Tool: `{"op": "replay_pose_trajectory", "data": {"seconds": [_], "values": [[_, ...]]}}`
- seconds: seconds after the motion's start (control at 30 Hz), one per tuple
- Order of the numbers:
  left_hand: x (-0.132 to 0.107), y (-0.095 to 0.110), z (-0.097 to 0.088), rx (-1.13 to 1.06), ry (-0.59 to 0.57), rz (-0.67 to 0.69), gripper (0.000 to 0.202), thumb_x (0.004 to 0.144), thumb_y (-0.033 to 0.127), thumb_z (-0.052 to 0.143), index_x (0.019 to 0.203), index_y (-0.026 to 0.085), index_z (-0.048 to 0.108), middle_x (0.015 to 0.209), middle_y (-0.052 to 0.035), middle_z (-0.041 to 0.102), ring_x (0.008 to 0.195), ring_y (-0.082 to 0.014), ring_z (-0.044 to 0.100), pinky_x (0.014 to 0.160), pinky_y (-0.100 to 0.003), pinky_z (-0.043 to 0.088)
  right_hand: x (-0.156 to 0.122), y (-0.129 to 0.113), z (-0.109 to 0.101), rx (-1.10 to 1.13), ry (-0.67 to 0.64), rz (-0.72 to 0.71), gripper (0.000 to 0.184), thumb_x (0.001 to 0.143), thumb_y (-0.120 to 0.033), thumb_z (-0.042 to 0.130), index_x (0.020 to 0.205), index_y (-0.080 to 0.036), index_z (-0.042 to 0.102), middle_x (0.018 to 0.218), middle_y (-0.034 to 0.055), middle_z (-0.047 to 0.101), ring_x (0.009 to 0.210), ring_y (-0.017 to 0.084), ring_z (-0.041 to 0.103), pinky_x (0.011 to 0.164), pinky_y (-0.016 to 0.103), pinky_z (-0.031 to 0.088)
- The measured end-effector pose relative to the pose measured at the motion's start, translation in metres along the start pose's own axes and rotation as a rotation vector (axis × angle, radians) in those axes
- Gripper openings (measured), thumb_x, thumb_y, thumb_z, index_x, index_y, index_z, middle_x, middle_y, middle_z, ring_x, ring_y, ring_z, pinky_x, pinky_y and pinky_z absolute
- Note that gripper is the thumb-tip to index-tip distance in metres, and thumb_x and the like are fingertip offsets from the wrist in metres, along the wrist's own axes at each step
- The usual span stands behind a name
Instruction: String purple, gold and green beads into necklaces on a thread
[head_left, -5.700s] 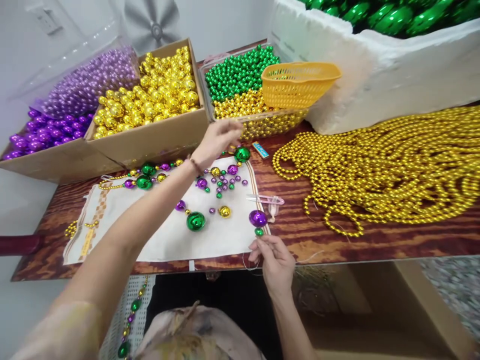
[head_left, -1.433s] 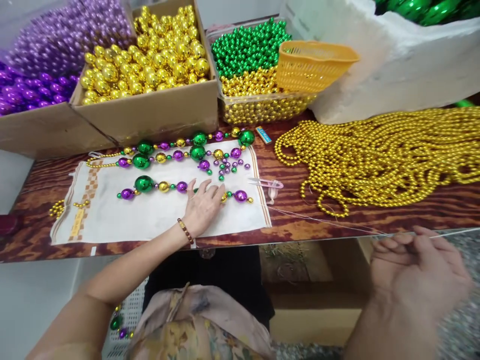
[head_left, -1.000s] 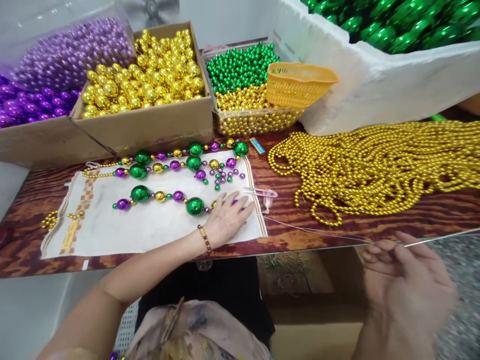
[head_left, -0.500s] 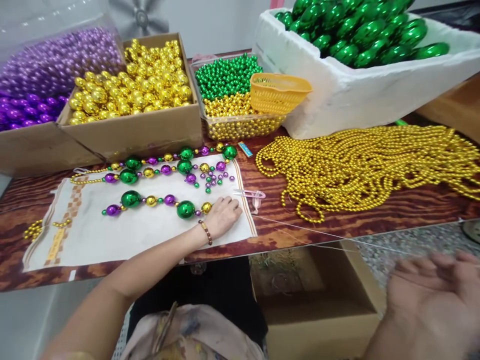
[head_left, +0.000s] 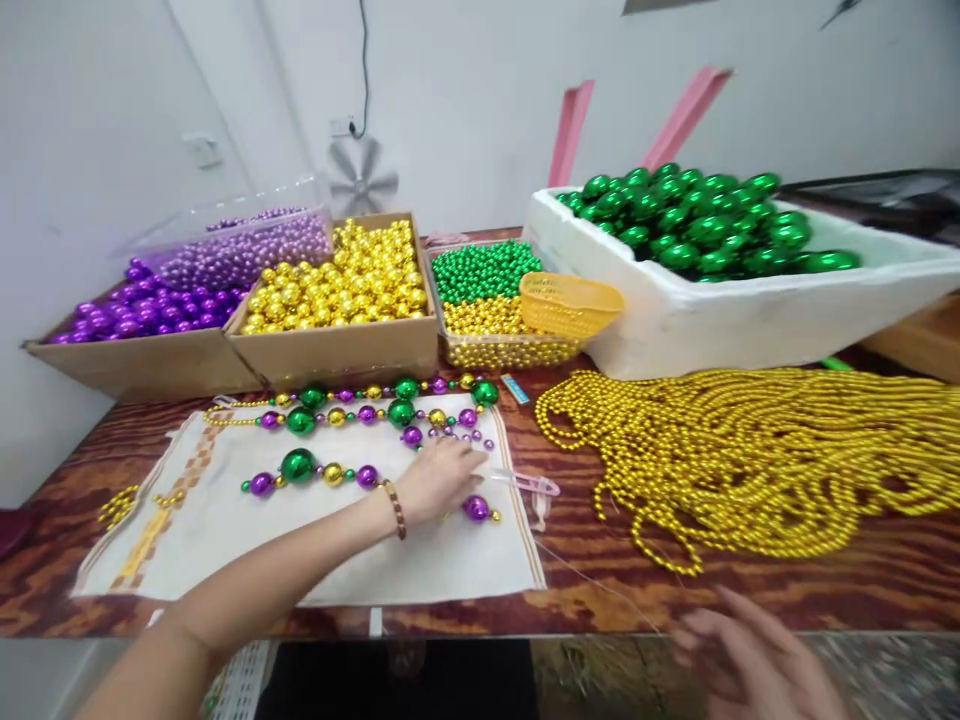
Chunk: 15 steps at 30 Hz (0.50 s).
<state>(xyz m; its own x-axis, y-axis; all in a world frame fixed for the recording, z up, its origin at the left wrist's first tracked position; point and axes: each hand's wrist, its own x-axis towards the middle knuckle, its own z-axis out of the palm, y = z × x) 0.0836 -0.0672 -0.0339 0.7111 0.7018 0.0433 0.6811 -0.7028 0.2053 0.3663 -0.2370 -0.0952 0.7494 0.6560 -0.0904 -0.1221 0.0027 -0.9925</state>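
My left hand point(head_left: 441, 478) reaches over the white cloth point(head_left: 330, 555), fingers curled down by the small loose beads point(head_left: 477, 436); its fingertips are partly hidden. Under it runs a strand of green, gold and purple beads point(head_left: 298, 466), its middle covered and a purple bead point(head_left: 476, 508) showing past the fingers. A longer strung bead necklace point(head_left: 401, 412) lies along the cloth's far edge. At the lower right, my right hand point(head_left: 757, 655) is blurred, its fingers bent together where a thin clear thread point(head_left: 592, 575) ends. Pink thread snips point(head_left: 534, 483) lie at the cloth's right edge.
Gold bead chains point(head_left: 712, 470) cover the table's right side. Behind stand a carton of gold beads point(head_left: 337, 350), purple beads point(head_left: 150, 310), a clear tub point(head_left: 510, 352) with an orange basket point(head_left: 570, 305), and a foam box point(head_left: 720, 320) of big green beads.
The view has tilted upward. My left hand has shifted from the strand's right end to the loose beads, uncovering the purple bead. My right hand has come inward, and the thread hangs slacker.
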Motion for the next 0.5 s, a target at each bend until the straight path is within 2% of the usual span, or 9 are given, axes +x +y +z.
{"op": "replay_pose_trajectory", "data": {"seconds": [0.1, 0.2, 0.27, 0.33, 0.4, 0.5], "values": [[0.025, -0.02, -0.037, -0.113, 0.061, -0.019, 0.022, 0.097, 0.026, 0.049, 0.109, 0.017, 0.066, 0.101, -0.0075, 0.069, 0.095, -0.019, 0.063, 0.085, -0.032, 0.05, -0.01, 0.005, 0.025, -0.052, -0.081, 0.098, 0.056, 0.061, -0.051, 0.084, 0.1, -0.013, 0.07, 0.078, 0.0087, 0.072, 0.065, 0.021, 0.068, 0.057, 0.03, 0.058], [0.076, -0.019, -0.067, -0.143, 0.163, 0.072, 0.023, 0.097, 0.027, 0.047, 0.104, 0.019, 0.068, 0.101, -0.0067, 0.07, 0.095, -0.0184, 0.064, 0.088, -0.032, 0.05, -0.008, 0.015, 0.044, -0.027, -0.218, 0.09, 0.051, 0.067, -0.056, 0.079, 0.091, -0.013, 0.07, 0.072, 0.0085, 0.07, 0.061, 0.02, 0.067, 0.057, 0.03, 0.057], [0.122, -0.004, -0.083, -0.075, 0.211, 0.178, 0.024, 0.097, 0.026, 0.048, 0.101, 0.018, 0.069, 0.102, -0.0082, 0.07, 0.098, -0.0205, 0.063, 0.091, -0.035, 0.049, -0.005, 0.026, 0.053, 0.011, -0.291, 0.06, 0.048, 0.072, -0.058, 0.075, 0.088, -0.013, 0.07, 0.069, 0.0076, 0.068, 0.058, 0.019, 0.066, 0.054, 0.028, 0.055], [0.176, 0.016, -0.096, 0.024, 0.233, 0.245, 0.025, 0.096, 0.027, 0.048, 0.099, 0.015, 0.07, 0.101, -0.0103, 0.069, 0.101, -0.0232, 0.062, 0.094, -0.038, 0.048, -0.005, 0.042, 0.06, 0.036, -0.295, 0.027, 0.047, 0.077, -0.06, 0.071, 0.087, -0.014, 0.07, 0.066, 0.0061, 0.067, 0.055, 0.018, 0.064, 0.052, 0.026, 0.054], [0.235, 0.037, -0.105, 0.093, 0.243, 0.23, 0.026, 0.095, 0.028, 0.049, 0.103, 0.013, 0.069, 0.103, -0.0128, 0.068, 0.103, -0.0256, 0.061, 0.095, -0.041, 0.047, -0.009, 0.062, 0.063, 0.026, -0.254, 0.005, 0.047, 0.08, -0.061, 0.067, 0.089, -0.015, 0.072, 0.062, 0.0044, 0.065, 0.05, 0.016, 0.062, 0.049, 0.024, 0.052], [0.326, 0.06, -0.111, 0.057, 0.264, 0.125, 0.034, 0.094, 0.025, 0.051, 0.122, 0.009, 0.062, 0.113, -0.0169, 0.064, 0.11, -0.0267, 0.061, 0.097, -0.04, 0.047, -0.013, 0.086, 0.062, -0.048, -0.211, -0.027, 0.045, 0.084, -0.061, 0.062, 0.088, -0.018, 0.075, 0.058, 0.0037, 0.065, 0.044, 0.015, 0.06, 0.045, 0.022, 0.051]]}}
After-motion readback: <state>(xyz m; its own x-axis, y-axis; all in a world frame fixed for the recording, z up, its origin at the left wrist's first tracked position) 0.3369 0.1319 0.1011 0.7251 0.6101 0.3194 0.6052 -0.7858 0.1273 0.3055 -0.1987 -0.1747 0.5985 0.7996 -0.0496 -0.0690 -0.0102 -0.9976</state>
